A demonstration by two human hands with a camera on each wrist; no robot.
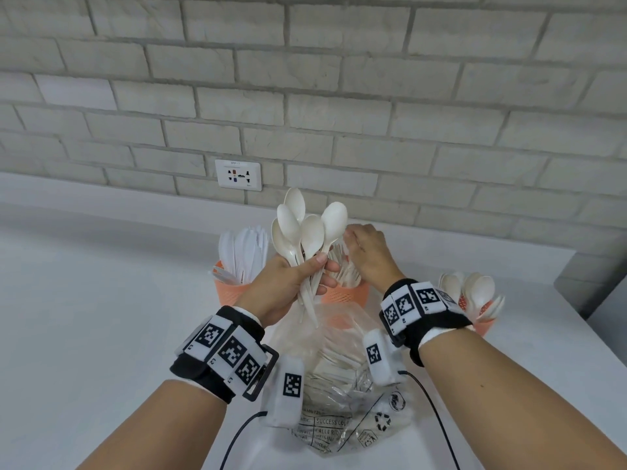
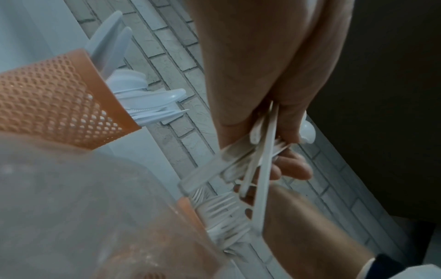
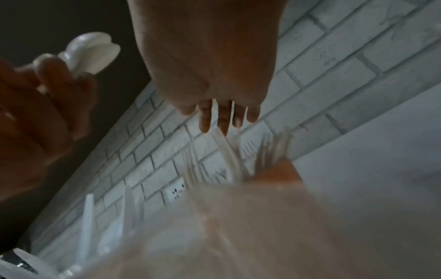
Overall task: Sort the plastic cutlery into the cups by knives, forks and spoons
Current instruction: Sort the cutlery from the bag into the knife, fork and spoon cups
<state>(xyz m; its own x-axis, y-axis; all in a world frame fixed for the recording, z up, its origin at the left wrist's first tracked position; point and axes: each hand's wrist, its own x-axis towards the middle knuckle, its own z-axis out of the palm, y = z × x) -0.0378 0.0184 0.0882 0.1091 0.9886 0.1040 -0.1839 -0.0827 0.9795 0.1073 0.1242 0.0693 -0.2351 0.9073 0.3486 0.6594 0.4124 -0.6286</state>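
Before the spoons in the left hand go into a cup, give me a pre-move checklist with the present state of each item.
1. Left hand grips the spoon bunch: ok.
2. Bunch holds spoons only: ok.
3. Spoon cup on the right identified: ok.
4. Room left in that cup: cannot tell.
5. Right hand free to help: not ok, its fingers are at the fork cup.
6. Path clear: not ok, right arm lies between.

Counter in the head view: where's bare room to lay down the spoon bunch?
Bare counter left of the knife cup and left forearm. Another bare patch lies right of the right forearm, before the spoon cup. The middle is crowded: plastic bag, fork cup, both hands.
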